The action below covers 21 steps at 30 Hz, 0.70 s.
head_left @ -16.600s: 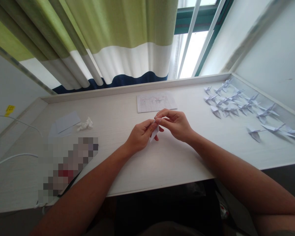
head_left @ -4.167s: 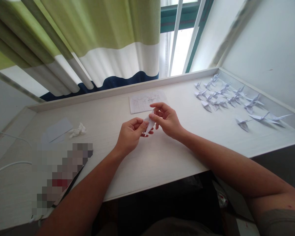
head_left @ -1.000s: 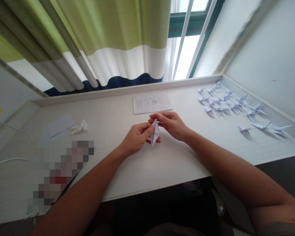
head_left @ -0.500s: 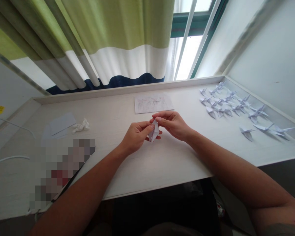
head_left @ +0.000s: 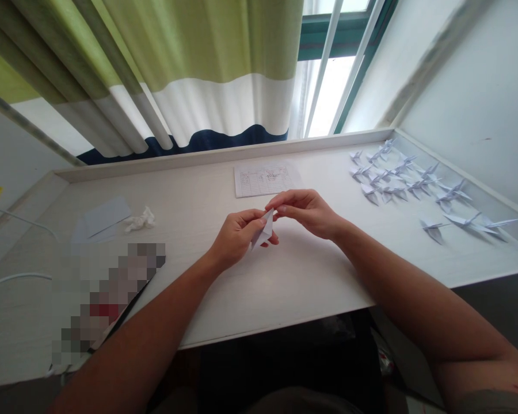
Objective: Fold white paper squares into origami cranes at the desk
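i see a small white folded paper [head_left: 263, 228], narrow and pointed, with sharp creases, tilted so its upper tip leans right and its lower point aims down towards the desk [head_left: 285, 276]. it is held just above the desk's middle, not resting on it. my left hand [head_left: 235, 238] is closed round its lower part, thumb on top and fingers curled beneath. my right hand [head_left: 304, 210] pinches the upper tip between thumb and forefinger, the other fingers loosely bent. the two hands almost meet at the paper.

bare desk lies all round the hands, with most open room towards the near edge [head_left: 259, 332] and to the right in front. a raised lip [head_left: 198, 158] runs along the far side under the curtain [head_left: 190, 69] and turns down the right side against the wall [head_left: 470, 98].

a printed sheet [head_left: 265, 179] lies flat just beyond the hands. in the far right corner inside the lip stands a cluster of paper cranes [head_left: 397, 183], with one crane [head_left: 431, 227] apart and nearer. to the left lie blank sheets [head_left: 101, 215] with a crumpled scrap [head_left: 140, 219] touching them, and a white cable [head_left: 12, 278] crosses the left end.
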Motion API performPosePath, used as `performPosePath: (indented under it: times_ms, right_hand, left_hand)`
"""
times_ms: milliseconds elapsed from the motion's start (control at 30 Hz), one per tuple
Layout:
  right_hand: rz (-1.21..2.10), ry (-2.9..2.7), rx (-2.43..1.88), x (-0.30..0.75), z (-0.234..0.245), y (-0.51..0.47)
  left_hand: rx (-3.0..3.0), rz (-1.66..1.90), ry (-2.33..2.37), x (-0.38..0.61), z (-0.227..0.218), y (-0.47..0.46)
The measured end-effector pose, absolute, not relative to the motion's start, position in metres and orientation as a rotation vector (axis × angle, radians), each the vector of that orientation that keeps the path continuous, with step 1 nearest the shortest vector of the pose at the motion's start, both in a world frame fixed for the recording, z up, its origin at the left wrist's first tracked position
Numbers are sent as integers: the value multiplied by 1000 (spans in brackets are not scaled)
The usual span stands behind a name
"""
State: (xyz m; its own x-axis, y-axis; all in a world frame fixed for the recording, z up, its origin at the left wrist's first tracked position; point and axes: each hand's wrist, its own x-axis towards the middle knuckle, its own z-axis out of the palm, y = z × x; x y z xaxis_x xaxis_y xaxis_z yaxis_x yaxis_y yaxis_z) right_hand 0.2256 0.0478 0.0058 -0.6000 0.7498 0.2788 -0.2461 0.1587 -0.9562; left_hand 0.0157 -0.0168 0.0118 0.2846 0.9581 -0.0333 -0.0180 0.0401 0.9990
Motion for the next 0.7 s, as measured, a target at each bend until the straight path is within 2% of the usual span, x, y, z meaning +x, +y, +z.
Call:
performPosePath:
  times_ms: [200, 533, 700]
  right_hand:
    - [1529, -1711, -476, 226, 6, 49]
    - [1177, -2026, -635, 229, 8, 41]
    - [1151, -2076, -645, 228, 8, 39]
  left_hand:
    - [1289, 978, 980, 18, 14, -18]
    - [1350, 861, 1056, 11, 15, -15]
    - [1392, 831, 1072, 12, 16, -15]
